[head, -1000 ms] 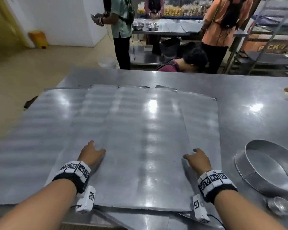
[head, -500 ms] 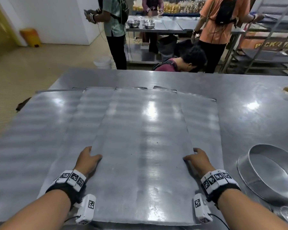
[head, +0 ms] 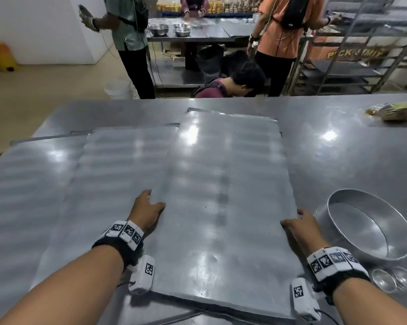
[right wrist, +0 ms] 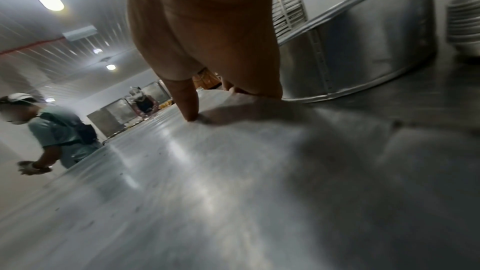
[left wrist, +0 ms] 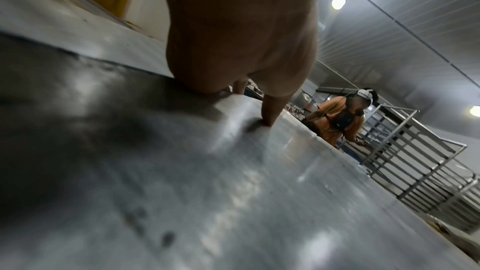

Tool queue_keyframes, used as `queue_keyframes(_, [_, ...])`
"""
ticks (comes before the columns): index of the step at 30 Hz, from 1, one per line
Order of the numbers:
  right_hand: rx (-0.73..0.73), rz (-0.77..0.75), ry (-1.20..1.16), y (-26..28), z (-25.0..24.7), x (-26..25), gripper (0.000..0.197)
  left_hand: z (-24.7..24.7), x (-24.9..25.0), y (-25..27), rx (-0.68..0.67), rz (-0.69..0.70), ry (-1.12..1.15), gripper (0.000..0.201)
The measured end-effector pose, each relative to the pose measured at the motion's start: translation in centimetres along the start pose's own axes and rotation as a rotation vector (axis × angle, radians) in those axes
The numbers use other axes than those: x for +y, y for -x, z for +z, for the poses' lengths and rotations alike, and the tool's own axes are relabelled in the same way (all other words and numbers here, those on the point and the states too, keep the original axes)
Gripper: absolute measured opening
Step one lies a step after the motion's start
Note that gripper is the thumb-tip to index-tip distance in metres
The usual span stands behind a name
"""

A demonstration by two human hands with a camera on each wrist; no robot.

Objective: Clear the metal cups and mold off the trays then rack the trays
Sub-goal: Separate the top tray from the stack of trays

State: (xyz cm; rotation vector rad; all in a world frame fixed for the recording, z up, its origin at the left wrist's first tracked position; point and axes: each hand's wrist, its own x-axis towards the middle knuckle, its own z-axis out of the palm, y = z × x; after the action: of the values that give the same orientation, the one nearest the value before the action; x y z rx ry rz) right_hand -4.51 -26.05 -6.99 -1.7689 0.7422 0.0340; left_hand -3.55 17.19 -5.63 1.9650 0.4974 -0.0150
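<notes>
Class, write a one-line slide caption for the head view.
Both hands, left hand and right hand, grip the top tray by its side edges; round mold sits alongside.

A commercial bakery or food-production kitchen. A large stainless steel worktable [head: 338, 160] holds flat metal baking trays [head: 221, 184] and a round cake mold [head: 371, 228]. Tall wheeled tray racks [head: 362, 55] stand at the back right. Behind, a second steel table [head: 197, 38] carries mixing bowls [head: 159, 29], with shelves of packaged baked goods [head: 221, 5] beyond.
</notes>
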Motion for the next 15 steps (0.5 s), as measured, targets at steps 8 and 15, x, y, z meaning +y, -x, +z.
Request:
queue_keyframes(8, [0.017, 0.014, 0.02, -1.5, -0.4, 2.4, 0.056, 1.6, -0.4, -2.8, -0.075, -0.011, -0.113, 0.051])
queue_keyframes(15, [0.021, -0.007, 0.212, -3.0, -0.6, 1.6, 0.032, 1.7, -0.7, -4.0, -0.209, -0.065, -0.368, 0.045])
